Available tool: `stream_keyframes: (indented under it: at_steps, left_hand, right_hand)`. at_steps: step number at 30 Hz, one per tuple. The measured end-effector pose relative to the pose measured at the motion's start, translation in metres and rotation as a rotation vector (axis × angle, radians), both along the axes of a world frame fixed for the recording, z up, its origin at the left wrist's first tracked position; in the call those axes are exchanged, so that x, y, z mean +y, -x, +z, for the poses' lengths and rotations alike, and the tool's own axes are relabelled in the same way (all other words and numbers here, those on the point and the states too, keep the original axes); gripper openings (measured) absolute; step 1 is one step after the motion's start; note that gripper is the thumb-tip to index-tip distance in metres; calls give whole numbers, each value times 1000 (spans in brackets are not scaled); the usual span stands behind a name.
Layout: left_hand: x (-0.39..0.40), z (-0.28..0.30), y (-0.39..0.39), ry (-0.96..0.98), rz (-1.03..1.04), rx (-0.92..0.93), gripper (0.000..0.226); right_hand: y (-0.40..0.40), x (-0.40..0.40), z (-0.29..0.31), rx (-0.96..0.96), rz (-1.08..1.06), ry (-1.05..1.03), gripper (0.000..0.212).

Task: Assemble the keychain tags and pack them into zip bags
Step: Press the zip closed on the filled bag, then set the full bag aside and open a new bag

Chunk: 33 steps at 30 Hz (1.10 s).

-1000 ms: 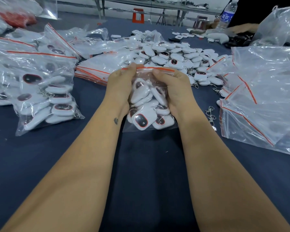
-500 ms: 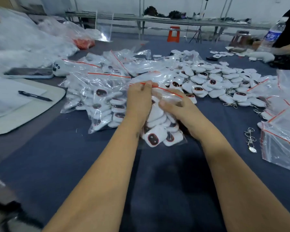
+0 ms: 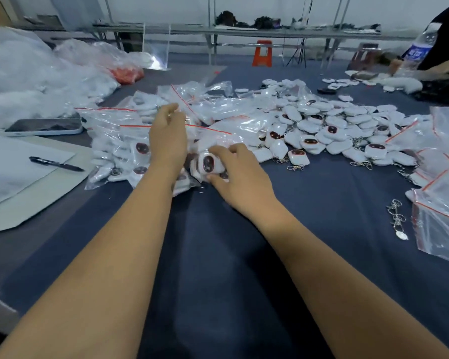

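Our right hand (image 3: pixel 240 181) pinches a clear zip bag of white tags (image 3: pixel 208 164); our left hand (image 3: pixel 167 136), fingers loosely curled, rests on it. Packed clear bags (image 3: pixel 114 141) crowd the left, loose white tags (image 3: pixel 322 128) far right.

Nothing here can really be read. The water bottle (image 3: pixel 417 51) at the far right of the counter (image 3: pixel 218 255) has a blue label with white lettering, but it is too blurred to make out.
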<state>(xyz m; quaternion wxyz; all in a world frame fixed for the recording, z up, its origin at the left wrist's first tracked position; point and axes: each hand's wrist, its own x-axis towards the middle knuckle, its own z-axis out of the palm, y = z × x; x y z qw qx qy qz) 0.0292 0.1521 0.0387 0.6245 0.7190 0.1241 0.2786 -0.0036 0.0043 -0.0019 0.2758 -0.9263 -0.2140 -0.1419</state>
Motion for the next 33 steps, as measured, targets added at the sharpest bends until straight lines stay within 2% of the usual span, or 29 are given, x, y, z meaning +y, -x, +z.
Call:
stream_keyframes:
  at_steps: [2,4,6,7,9,12,13,15,17,19,20,22,24,25,30,33]
  left_hand:
    - [-1,-4,4,-81,-21,8,33]
    - [-7,-7,6,-258,18,-35,36]
    - [-19,-6,9,-515,92,-157,35]
    - [-27,-4,9,-584,87,-225,34]
    - [-44,0,2,-520,-30,-274,33]
    - [-78,5,-12,-251,-281,-126,40]
    - [-87,3,-17,-247,-306,-69,45]
    - [-98,-11,-29,-392,-276,74,56]
    - [-103,-29,-35,-644,-227,265,57]
    - [-109,-43,-35,-856,-146,330,51]
    - [-111,-46,-33,-888,-93,304,50]
    - [-111,-45,-29,-872,3,242,46]
    - [-110,-42,-25,-829,55,184,33]
    - [-110,-41,-20,-815,55,144,22]
    - [-126,-31,3,-672,-22,-104,27]
    - [-143,-31,11,-561,-158,-45,31]
  right_hand:
    - [-13,10,2,4,-51,-48,47]
    - [-22,21,5,46,54,-26,47]
    - [-24,29,2,98,244,-53,32]
    - [-22,28,1,124,278,-120,20]
    - [-21,18,-1,144,243,-294,6]
    - [-26,-9,8,91,13,-333,14]
    - [-29,-21,11,79,-77,-323,20]
    - [-33,-50,11,79,-238,-295,27]
    - [-34,-79,6,106,-371,-305,33]
    - [-32,-96,0,176,-450,-507,33]
    - [-32,-100,-2,207,-472,-645,32]
    - [-31,-102,-1,237,-519,-833,32]
    - [-28,-102,1,226,-530,-889,31]
    - [-24,-102,1,208,-524,-888,30]
    - [-10,-98,0,202,-399,-826,25]
    - [-4,-96,-2,261,-209,-751,32]
